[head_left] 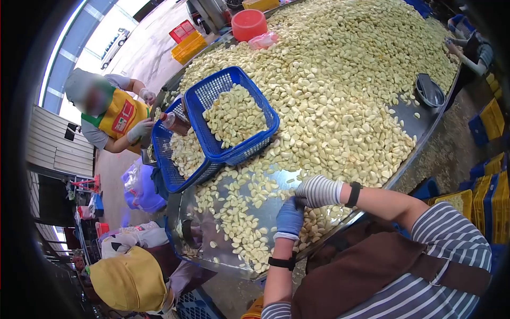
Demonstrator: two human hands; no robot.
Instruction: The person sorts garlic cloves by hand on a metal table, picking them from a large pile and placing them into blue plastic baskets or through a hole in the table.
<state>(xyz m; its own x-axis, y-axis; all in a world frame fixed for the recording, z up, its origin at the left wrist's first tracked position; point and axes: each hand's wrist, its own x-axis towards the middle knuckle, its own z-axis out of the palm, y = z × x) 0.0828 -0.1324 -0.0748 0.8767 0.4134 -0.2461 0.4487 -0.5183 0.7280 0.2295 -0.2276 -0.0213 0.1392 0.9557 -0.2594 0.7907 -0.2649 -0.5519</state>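
My left hand (pixel 290 217), in a blue glove, and my right hand (pixel 319 191), in a white glove with grey stripes, meet over the near edge of the metal table (pixel 276 183). Their fingertips touch, and both hands look closed. Whatever lies between the fingers is too small to make out. Pale peeled cloves (pixel 334 127) are heaped beyond my hands, and looser ones (pixel 239 212) are scattered to their left. Two blue baskets (pixel 273 119) with cloves in them stand at the left, the right one overlapping the other.
A person in a yellow apron (pixel 125 114) works across the table, another in a yellow hat (pixel 127 279) at lower left, a third at far right. A red tub (pixel 249 25) sits at the back, a metal bowl (pixel 431 94) at the right edge. Yellow crates (pixel 483 207) stack at right.
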